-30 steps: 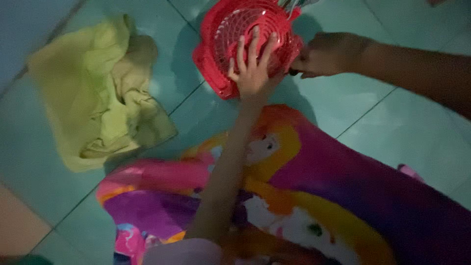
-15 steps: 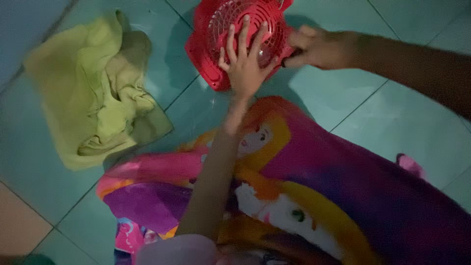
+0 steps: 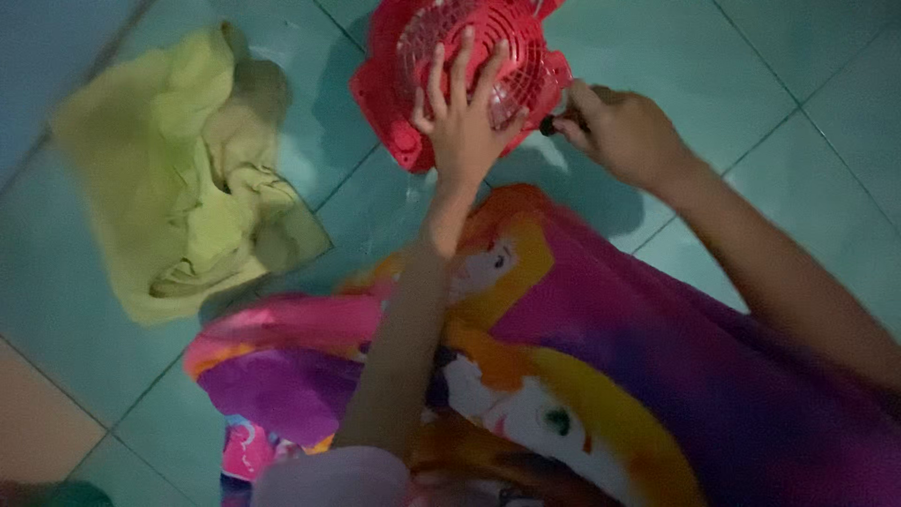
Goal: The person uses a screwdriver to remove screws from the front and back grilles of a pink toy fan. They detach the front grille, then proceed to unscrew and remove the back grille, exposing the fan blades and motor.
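We're pressing left hand (image 3: 465, 127), fingers splayed wide, flat on the red fan grille (image 3: 469, 56); right hand (image 3: 619, 131) is pinching a small dark tool at its rim, beside those fingers. Grille looking still attached.

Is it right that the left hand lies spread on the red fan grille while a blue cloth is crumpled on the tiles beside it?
Not quite: the head view shows the cloth is yellow-green. The left hand does lie spread on the red fan grille.

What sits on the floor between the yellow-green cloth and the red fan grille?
Nothing: the head view shows only bare teal floor tile between the yellow-green cloth and the red fan grille.
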